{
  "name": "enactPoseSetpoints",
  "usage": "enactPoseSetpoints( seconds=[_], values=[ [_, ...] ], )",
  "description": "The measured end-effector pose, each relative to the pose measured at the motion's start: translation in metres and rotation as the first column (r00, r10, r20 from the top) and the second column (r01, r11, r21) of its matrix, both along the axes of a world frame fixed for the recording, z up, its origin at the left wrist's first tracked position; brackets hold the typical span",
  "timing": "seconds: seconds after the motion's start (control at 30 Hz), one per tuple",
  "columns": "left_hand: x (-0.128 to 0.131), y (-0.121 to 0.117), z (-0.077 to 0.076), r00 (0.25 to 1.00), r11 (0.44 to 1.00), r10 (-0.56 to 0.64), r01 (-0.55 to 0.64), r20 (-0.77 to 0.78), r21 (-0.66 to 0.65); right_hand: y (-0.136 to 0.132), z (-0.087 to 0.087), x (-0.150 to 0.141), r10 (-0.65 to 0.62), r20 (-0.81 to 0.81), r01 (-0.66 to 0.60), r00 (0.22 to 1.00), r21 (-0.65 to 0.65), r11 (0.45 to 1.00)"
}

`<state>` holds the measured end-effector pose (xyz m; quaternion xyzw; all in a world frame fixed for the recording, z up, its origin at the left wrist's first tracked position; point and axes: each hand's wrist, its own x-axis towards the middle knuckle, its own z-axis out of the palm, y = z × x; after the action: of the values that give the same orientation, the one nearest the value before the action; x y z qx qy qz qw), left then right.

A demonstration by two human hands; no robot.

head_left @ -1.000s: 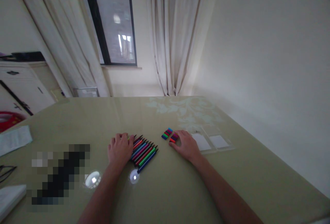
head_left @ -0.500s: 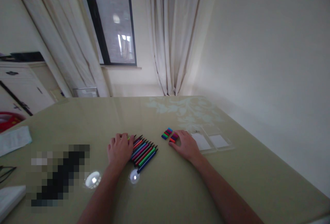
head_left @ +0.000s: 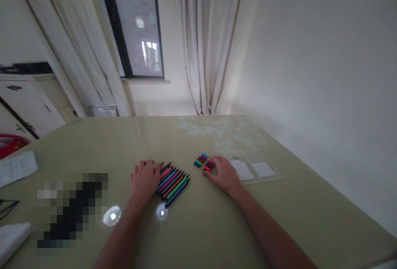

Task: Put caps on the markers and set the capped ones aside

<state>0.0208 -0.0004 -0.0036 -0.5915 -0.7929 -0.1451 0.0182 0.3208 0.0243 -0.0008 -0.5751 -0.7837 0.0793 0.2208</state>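
Markers (head_left: 172, 180): a row of uncapped coloured pens lying side by side on the olive-green table (head_left: 198, 227), tips pointing away to the right, set slantwise near the middle of the tabletop.

Left hand (head_left: 144, 178): palm down, fingers loosely spread and flat, resting on the left edge of the marker row; it clamps nothing.

Right hand (head_left: 224, 174): palm down on the table, fingers relaxed and slightly apart, fingertips touching the nearer cluster of caps; whether any cap is pinched cannot be told.

Caps, nearer cluster (head_left: 209, 165): small coloured caps packed in a short row, just at the right hand's fingertips.

Caps, farther cluster (head_left: 201, 160): a second short row, blue, green and red among them, just beyond and left of the first.

Clear plastic case (head_left: 254, 170): lying open and flat, right of the right hand, white inserts showing.

Two bright reflections (head_left: 161, 212) on the glossy surface, near the left forearm.

Papers (head_left: 17, 167) at the far left edge.

Window (head_left: 136, 25) between pale curtains (head_left: 207, 41), beyond the table.
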Motion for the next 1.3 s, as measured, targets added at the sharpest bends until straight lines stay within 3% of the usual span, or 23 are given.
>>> enactPoseSetpoints(
  seconds=[0.37,0.67,0.83,0.93,1.1,1.3],
  values=[
    [-0.001,0.002,0.0,0.997,0.999,-0.053,0.053,0.055,0.001,0.001,0.0,0.003,-0.017,-0.055,0.021,0.998,0.072,0.997],
    [-0.004,0.003,0.001,0.998,0.998,-0.059,0.059,0.032,0.017,0.011,-0.001,0.011,-0.099,-0.365,0.163,0.926,0.147,0.976],
    [-0.014,0.004,0.002,0.99,0.999,-0.049,0.047,0.132,0.022,0.013,0.0,0.014,-0.128,-0.419,0.206,0.899,0.148,0.967],
    [-0.015,0.004,0.007,0.982,0.996,-0.03,0.014,0.189,0.084,0.012,0.002,0.014,-0.123,-0.453,0.219,0.883,0.166,0.961],
    [-0.003,-0.002,0.024,0.968,0.955,-0.092,0.018,0.235,0.297,0.009,0.006,0.012,-0.125,-0.5,0.25,0.857,0.192,0.949],
    [0.007,-0.012,0.036,0.973,0.951,-0.043,-0.029,0.225,0.307,0.007,0.007,0.009,-0.138,-0.468,0.254,0.873,0.195,0.947]
  ],
)
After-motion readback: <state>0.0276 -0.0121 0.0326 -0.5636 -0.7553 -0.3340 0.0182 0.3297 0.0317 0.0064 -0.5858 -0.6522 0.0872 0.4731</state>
